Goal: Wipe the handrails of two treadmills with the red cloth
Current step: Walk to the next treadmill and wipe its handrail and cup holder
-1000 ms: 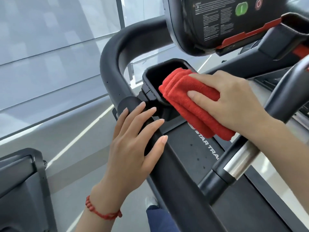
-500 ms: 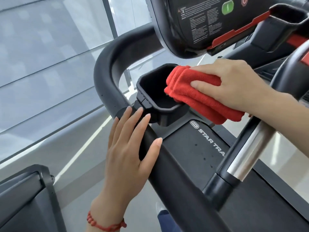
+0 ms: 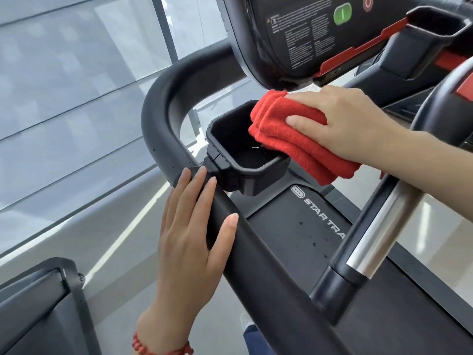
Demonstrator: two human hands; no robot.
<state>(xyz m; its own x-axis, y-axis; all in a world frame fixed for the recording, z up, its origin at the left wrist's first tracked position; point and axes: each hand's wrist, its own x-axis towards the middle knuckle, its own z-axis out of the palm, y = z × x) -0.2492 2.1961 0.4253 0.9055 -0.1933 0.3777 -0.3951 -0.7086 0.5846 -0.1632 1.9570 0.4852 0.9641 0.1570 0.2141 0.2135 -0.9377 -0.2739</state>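
Note:
A folded red cloth [image 3: 294, 139] lies over the right rim of a black cup holder [image 3: 230, 160], pressed down by my right hand [image 3: 350, 124]. The thick black handrail [image 3: 163, 116] curves from the console down to the lower right. My left hand [image 3: 192, 234] rests flat on this rail just below the cup holder's mount, fingers spread and thumb on the rail's top. A red bead bracelet sits on my left wrist.
The treadmill console [image 3: 307, 34] with a green button hangs above the cup holder. A second cup holder [image 3: 430, 34] is at the upper right. A black and silver inner grip bar [image 3: 371, 247] slants at the right. Another machine's frame [image 3: 51, 303] fills the lower left.
My right hand has slid the red cloth up and to the right, from the cup holder's near side to its far right rim. My left hand stays on the rail.

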